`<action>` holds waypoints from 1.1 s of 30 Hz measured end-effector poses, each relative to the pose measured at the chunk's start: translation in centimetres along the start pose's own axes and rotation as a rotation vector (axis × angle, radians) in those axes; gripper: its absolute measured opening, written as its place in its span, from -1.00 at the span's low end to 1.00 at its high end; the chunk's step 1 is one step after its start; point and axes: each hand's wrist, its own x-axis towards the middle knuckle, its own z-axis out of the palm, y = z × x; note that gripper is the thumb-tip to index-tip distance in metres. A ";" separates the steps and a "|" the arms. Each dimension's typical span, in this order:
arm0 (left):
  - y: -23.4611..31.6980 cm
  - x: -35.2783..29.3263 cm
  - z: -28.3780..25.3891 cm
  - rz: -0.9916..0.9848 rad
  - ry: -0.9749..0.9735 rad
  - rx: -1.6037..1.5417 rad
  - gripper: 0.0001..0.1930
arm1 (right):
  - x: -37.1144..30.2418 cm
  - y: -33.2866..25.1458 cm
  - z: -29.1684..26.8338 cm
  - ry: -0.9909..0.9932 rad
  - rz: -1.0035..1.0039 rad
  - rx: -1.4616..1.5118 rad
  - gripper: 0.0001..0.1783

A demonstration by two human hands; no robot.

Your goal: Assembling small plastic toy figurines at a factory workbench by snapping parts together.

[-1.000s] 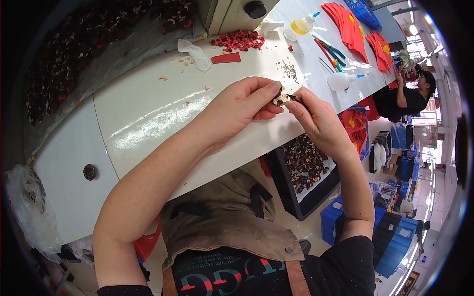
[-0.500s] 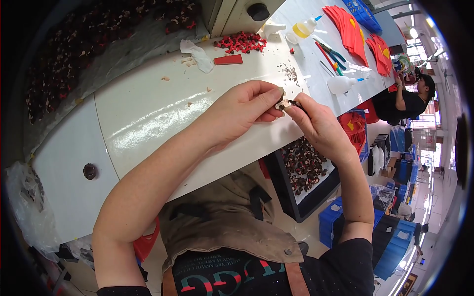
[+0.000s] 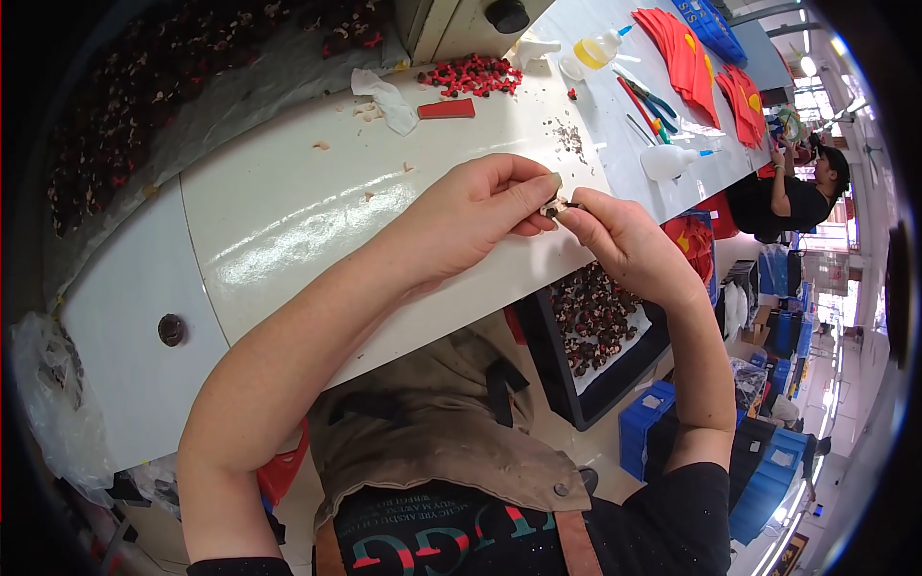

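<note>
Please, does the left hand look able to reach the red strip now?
Probably yes: only white tabletop shows between the left hand and the red strip, though that hand holds a small piece.

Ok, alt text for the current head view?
The left hand pinches a small mottled piece over a white table; the right hand holds a thin dark object at it. A black tray of dark and red pieces sits beside the table.

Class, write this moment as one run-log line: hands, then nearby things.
left hand: pinching small piece | right hand: holding dark tool at it | on white table: tissue, red strip | by table edge: black tray
</note>
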 end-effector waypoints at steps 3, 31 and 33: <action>-0.1 -0.2 -0.2 0.003 -0.007 -0.023 -0.60 | 0.2 0.2 0.3 0.019 -0.025 0.033 -0.72; -1.9 -1.5 -1.2 0.099 0.057 -0.041 -0.63 | 0.8 -0.4 3.0 0.067 -0.050 -0.061 -0.73; -2.0 -1.5 -1.2 0.097 0.059 -0.053 -0.64 | 0.7 -0.1 3.7 0.162 -0.070 -0.019 -0.74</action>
